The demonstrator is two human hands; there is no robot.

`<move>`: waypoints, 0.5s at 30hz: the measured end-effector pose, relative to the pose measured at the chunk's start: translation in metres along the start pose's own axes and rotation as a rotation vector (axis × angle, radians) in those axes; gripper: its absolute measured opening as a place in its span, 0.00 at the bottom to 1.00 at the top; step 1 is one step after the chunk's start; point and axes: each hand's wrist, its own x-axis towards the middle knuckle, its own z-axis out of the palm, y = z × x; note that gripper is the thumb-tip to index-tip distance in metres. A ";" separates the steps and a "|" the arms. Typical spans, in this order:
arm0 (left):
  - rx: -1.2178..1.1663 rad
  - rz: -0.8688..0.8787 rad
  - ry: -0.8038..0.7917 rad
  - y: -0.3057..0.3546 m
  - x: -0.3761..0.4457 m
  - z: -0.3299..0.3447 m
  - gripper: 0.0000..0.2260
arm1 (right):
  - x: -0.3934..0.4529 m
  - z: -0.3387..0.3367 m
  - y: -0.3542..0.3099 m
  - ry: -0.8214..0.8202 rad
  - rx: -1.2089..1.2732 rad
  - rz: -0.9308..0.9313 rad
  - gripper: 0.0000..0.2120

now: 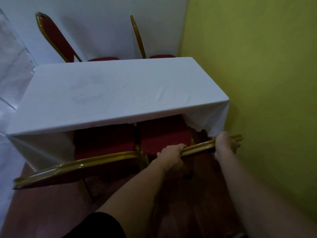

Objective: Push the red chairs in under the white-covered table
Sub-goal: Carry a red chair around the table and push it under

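Both hands, left hand (172, 156) and right hand (225, 145), fingers wrapped on gold-framed red padded near-right chair's (164, 134) backrest; seat partly under white-clothed rectangular table's (111, 93) near edge. Near-left chair (103, 143) similar; both need final push.

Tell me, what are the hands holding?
Both the left hand and right hand grip the gold metal top rail of the near right red cushioned chair.
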 end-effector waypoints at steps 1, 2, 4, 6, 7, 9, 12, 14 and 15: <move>-0.013 -0.001 -0.007 0.000 0.004 -0.002 0.31 | 0.001 0.002 -0.002 0.027 -0.028 -0.021 0.32; -0.021 0.000 -0.017 -0.001 0.007 -0.004 0.32 | 0.001 0.004 -0.004 0.065 -0.066 -0.058 0.32; -0.034 0.003 -0.039 -0.001 0.013 -0.008 0.33 | 0.001 0.008 -0.007 0.126 -0.155 -0.150 0.34; -0.042 0.006 -0.054 -0.002 0.018 -0.012 0.33 | 0.003 0.012 -0.009 0.147 -0.217 -0.203 0.33; -0.043 0.006 -0.056 -0.002 0.020 -0.013 0.33 | 0.004 0.014 -0.010 0.150 -0.234 -0.214 0.31; -0.049 0.004 -0.060 -0.002 0.025 -0.015 0.33 | 0.008 0.017 -0.011 0.150 -0.264 -0.224 0.26; -0.064 0.004 -0.072 -0.002 0.032 -0.017 0.33 | 0.014 0.019 -0.012 0.152 -0.281 -0.242 0.26; -0.073 0.005 -0.067 -0.003 0.036 -0.018 0.33 | 0.016 0.020 -0.012 0.156 -0.299 -0.254 0.26; -0.080 0.007 -0.071 -0.004 0.039 -0.018 0.34 | 0.017 0.021 -0.012 0.155 -0.309 -0.266 0.26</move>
